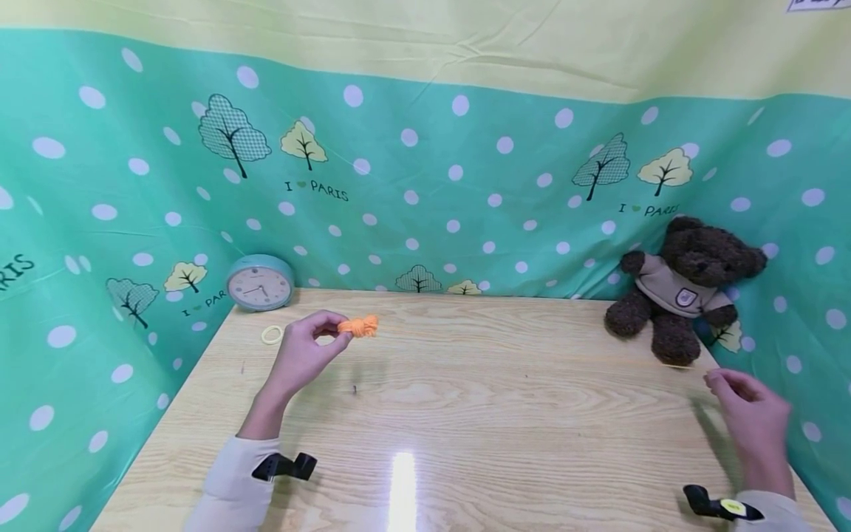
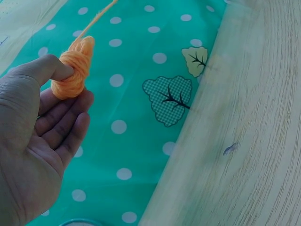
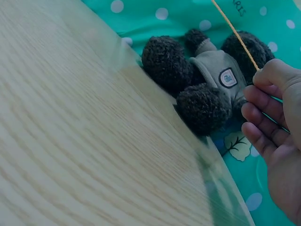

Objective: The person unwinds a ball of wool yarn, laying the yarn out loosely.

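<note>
My left hand (image 1: 302,358) is raised over the left part of the wooden table (image 1: 465,414) and pinches a small bundle of orange yarn (image 1: 359,326) between thumb and fingers. In the left wrist view the orange yarn bundle (image 2: 73,68) sits at my fingertips (image 2: 77,101), and one strand (image 2: 99,16) runs off upward. My right hand (image 1: 751,417) is at the table's right edge and pinches the strand's far end. In the right wrist view the taut orange strand (image 3: 235,35) leads to my fingers (image 3: 263,92).
A brown teddy bear (image 1: 685,284) in a grey shirt sits against the cloth wall at the back right, close to my right hand. A round teal clock (image 1: 260,283) stands at the back left, with a pale yellow ring (image 1: 271,335) on the table before it.
</note>
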Demonstrator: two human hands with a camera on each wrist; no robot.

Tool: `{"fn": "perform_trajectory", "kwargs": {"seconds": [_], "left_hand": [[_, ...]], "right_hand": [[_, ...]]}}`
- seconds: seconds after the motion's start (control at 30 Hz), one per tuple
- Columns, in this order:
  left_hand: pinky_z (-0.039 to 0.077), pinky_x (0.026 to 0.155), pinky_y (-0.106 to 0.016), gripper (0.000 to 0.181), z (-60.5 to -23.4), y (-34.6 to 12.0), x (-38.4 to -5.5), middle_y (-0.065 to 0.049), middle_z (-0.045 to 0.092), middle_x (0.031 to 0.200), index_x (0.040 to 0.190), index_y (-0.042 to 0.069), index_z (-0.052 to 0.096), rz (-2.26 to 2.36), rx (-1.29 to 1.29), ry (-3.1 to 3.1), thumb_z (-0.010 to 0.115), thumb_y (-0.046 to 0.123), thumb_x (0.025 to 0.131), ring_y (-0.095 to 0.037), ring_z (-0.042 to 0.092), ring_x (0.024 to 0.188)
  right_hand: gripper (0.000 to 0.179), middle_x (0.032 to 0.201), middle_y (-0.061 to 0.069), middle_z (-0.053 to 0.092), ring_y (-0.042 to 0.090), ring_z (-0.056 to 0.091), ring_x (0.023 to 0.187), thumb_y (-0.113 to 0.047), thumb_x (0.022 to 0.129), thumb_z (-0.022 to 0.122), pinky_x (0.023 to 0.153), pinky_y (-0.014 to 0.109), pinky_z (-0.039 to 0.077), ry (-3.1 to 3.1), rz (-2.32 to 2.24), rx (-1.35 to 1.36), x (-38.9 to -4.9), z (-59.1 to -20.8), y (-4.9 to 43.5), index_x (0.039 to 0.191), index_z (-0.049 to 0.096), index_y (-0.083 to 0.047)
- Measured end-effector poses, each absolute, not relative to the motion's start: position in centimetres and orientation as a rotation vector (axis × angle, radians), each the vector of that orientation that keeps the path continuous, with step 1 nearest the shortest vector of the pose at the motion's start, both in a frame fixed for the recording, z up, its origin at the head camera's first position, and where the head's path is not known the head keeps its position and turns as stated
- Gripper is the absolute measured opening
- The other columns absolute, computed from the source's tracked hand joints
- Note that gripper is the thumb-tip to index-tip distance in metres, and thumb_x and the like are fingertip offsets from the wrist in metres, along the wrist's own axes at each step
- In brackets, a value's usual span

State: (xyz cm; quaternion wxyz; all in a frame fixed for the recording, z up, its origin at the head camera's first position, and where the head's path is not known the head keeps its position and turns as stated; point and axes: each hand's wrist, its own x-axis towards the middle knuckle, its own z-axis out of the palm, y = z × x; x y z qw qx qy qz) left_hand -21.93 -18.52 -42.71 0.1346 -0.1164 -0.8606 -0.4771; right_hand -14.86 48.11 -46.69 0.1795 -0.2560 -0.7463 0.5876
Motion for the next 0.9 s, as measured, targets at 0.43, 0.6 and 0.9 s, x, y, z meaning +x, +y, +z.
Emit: {"fn": "perform_trajectory", "kwargs": {"seconds": [0.43, 0.6, 0.9], "left_hand": [[0.060, 0.093, -0.045, 0.014, -42.6, -18.6, -21.9, -0.009, 0.076, 0.102, 0.105, 0.006, 0.074, -1.401, -0.333, -2.502, 0.075, 0.010, 0.092, -0.007, 0.068, 0.090], [0.059, 0.095, -0.048, 0.014, -42.6, -18.8, -22.0, -0.009, 0.075, 0.103, 0.106, 0.005, 0.074, -1.397, -0.326, -2.503, 0.074, 0.010, 0.093, -0.010, 0.067, 0.091], [0.053, 0.087, -0.013, 0.015, -42.7, -19.3, -22.0, -0.010, 0.075, 0.103, 0.107, 0.005, 0.074, -1.392, -0.324, -2.487, 0.074, 0.010, 0.093, -0.006, 0.067, 0.090]], "right_hand": [[0.016, 0.080, -0.030, 0.069, -0.008, 0.059, 0.078, -0.027, 0.094, 0.078, 0.061, 0.008, 0.046, -2.160, 1.612, -0.788, -14.8, -48.0, 48.9, 0.108, 0.080, -0.020], [0.018, 0.077, -0.030, 0.068, -0.007, 0.058, 0.079, -0.028, 0.093, 0.078, 0.060, 0.008, 0.043, -2.002, 1.651, -0.972, -14.8, -48.2, 49.4, 0.110, 0.080, -0.025], [0.013, 0.073, -0.037, 0.058, -0.008, 0.051, 0.080, -0.031, 0.096, 0.072, 0.060, 0.008, 0.038, -2.053, 1.494, -1.079, -15.1, -48.7, 49.9, 0.109, 0.076, -0.033]]}}
